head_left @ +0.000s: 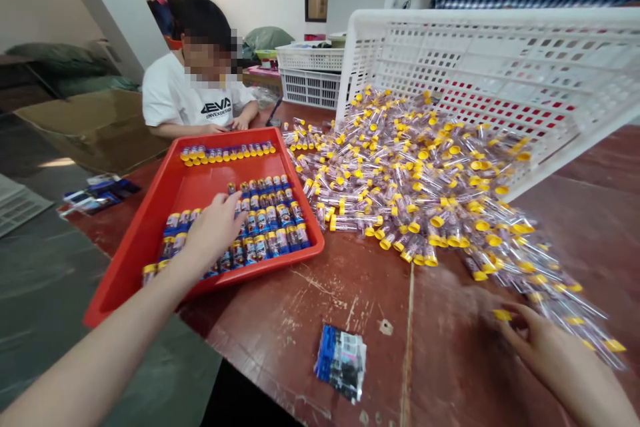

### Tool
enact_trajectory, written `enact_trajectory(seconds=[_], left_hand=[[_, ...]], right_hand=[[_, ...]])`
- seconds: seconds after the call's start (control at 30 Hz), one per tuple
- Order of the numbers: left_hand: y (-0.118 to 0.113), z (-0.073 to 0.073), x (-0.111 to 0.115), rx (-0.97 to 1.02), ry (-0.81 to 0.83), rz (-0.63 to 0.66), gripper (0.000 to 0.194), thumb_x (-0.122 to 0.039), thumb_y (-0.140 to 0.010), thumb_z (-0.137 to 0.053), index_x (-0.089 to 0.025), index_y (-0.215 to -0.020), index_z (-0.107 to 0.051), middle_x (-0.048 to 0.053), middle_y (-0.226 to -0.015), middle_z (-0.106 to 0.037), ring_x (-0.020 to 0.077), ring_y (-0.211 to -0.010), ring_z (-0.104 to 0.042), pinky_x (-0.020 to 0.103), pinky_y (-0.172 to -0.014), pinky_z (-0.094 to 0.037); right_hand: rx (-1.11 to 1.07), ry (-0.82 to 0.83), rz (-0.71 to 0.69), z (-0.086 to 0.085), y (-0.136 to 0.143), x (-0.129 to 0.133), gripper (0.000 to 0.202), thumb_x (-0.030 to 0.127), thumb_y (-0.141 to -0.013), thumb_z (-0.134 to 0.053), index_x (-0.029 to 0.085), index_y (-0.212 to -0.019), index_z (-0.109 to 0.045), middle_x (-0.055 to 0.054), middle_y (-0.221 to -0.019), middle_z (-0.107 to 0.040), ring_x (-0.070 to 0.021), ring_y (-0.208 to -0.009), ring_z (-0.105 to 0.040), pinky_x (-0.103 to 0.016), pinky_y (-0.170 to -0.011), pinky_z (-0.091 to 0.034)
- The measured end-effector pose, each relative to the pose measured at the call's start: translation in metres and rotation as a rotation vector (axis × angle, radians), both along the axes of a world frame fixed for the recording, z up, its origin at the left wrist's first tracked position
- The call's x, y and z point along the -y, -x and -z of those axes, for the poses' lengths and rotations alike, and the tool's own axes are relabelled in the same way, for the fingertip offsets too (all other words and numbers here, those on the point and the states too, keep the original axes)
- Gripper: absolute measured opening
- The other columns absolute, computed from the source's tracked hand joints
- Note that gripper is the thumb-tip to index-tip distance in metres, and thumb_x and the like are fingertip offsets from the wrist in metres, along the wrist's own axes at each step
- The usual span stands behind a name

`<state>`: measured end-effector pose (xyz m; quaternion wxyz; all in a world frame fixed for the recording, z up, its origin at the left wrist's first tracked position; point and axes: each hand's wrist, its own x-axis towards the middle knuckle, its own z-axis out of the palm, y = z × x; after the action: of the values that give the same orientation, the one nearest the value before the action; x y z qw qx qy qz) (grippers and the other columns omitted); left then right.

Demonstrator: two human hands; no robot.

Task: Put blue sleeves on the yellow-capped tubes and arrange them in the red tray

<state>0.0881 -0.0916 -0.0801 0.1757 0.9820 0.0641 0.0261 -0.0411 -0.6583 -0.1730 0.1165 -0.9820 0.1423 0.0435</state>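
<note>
My left hand [220,223] reaches into a red tray [200,180], its fingers bent down among rows of small tubes with blue printed wrappers [260,247]. Whatever its fingertips hold is hidden behind the hand. At the lower right, my right hand [540,340] pinches a clear tube by its yellow cap [502,315]; the tube's body is smeared by motion. Just beyond that hand spreads a big heap of clear tubes with yellow caps [415,180]. A small stack of blue and black printed wrappers [343,360] lies on the table between my hands.
A white perforated basket [475,47] lies tipped on its side behind the heap. Across the reddish-brown table [360,280] sits a person in a white T-shirt [175,93]. More wrappers [100,193] lie at the left table edge. White crates [310,73] stand at the back.
</note>
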Motion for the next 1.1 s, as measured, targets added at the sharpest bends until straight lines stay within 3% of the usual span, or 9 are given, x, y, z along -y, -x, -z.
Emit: enact_trajectory(seconds=[0.07,0.17,0.23,0.3,0.4,0.57,0.67,0.87,1.1], left_hand=[[0.04,0.012,0.034,0.173,-0.045,0.221,0.026,-0.023,-0.097,-0.043,-0.017,-0.093,-0.067,0.008,-0.092,-0.064,0.0225,-0.092,-0.061,0.034,-0.086,-0.045],[0.115,0.043,0.094,0.353,-0.078,0.865,0.024,-0.02,-0.098,-0.045,-0.017,-0.082,-0.064,0.005,-0.083,-0.061,0.0188,-0.077,-0.056,0.033,-0.074,-0.045],[0.156,0.062,0.123,0.269,-0.157,1.013,0.011,-0.02,-0.094,-0.054,-0.015,-0.092,-0.064,0.005,-0.086,-0.06,0.019,-0.076,-0.055,0.032,-0.069,-0.046],[0.178,0.074,0.135,0.178,-0.238,1.022,0.015,-0.015,-0.089,-0.06,-0.011,-0.104,-0.062,0.008,-0.095,-0.061,0.0209,-0.083,-0.056,0.033,-0.072,-0.049],[0.181,0.081,0.131,0.123,-0.23,1.015,0.018,-0.009,-0.086,-0.061,-0.01,-0.105,-0.062,0.01,-0.102,-0.063,0.0227,-0.089,-0.058,0.034,-0.077,-0.051],[0.166,0.074,0.125,-0.087,-0.011,0.907,0.009,-0.011,-0.091,-0.059,-0.017,-0.085,-0.064,0.003,-0.092,-0.064,0.0169,-0.079,-0.062,0.027,-0.072,-0.053],[0.162,0.064,0.13,-0.221,0.013,0.856,0.016,-0.007,-0.09,-0.057,-0.019,-0.092,-0.068,0.002,-0.096,-0.066,0.0173,-0.08,-0.065,0.027,-0.073,-0.055],[0.157,0.041,0.13,-0.43,0.087,0.816,0.029,-0.011,-0.095,-0.045,-0.022,-0.099,-0.071,0.003,-0.103,-0.065,0.0207,-0.087,-0.066,0.034,-0.08,-0.055],[0.155,0.054,0.134,-0.358,0.22,0.667,0.017,-0.012,-0.088,-0.055,-0.017,-0.078,-0.068,0.002,-0.092,-0.066,0.0192,-0.084,-0.061,0.033,-0.08,-0.044]], right_hand=[[0.046,-0.045,-0.008,-0.012,0.004,-0.02,0.056,0.056,-0.077,-0.052,0.018,-0.115,-0.066,-0.008,-0.068,-0.069,-0.0276,-0.059,-0.067,-0.037,-0.055,-0.047],[0.177,-0.138,-0.046,-0.026,0.01,-0.053,0.058,0.055,-0.072,-0.055,0.014,-0.111,-0.069,-0.004,-0.06,-0.063,-0.0205,-0.048,-0.06,-0.032,-0.049,-0.045],[0.257,-0.233,-0.109,-0.031,0.015,-0.071,0.055,0.054,-0.074,-0.058,0.013,-0.109,-0.07,-0.001,-0.054,-0.059,-0.017,-0.043,-0.055,-0.028,-0.046,-0.044],[0.315,-0.304,-0.173,-0.032,0.021,-0.083,0.049,0.051,-0.079,-0.06,0.015,-0.111,-0.069,0.002,-0.052,-0.055,-0.0141,-0.042,-0.052,-0.025,-0.045,-0.044],[0.325,-0.425,-0.198,-0.031,0.032,-0.096,0.043,0.046,-0.084,-0.062,0.018,-0.118,-0.065,0.004,-0.054,-0.055,-0.0121,-0.044,-0.052,-0.021,-0.045,-0.044],[0.213,-0.909,-0.106,-0.029,0.044,-0.122,0.038,0.041,-0.085,-0.067,0.02,-0.116,-0.061,-0.008,-0.098,-0.071,-0.0173,-0.081,-0.069,-0.02,-0.068,-0.056],[0.141,-1.083,-0.002,-0.028,0.05,-0.14,0.036,0.043,-0.085,-0.067,0.021,-0.113,-0.061,-0.011,-0.109,-0.069,-0.02,-0.087,-0.068,-0.02,-0.058,-0.056],[0.067,-1.205,-0.037,-0.015,0.055,-0.153,0.033,0.04,-0.087,-0.066,0.022,-0.114,-0.062,-0.011,-0.112,-0.067,-0.0193,-0.084,-0.063,-0.022,-0.055,-0.054],[0.159,-1.314,0.075,-0.037,0.061,-0.176,0.026,0.037,-0.083,-0.072,0.022,-0.104,-0.068,-0.008,-0.103,-0.07,-0.0139,-0.072,-0.061,-0.02,-0.055,-0.052]])
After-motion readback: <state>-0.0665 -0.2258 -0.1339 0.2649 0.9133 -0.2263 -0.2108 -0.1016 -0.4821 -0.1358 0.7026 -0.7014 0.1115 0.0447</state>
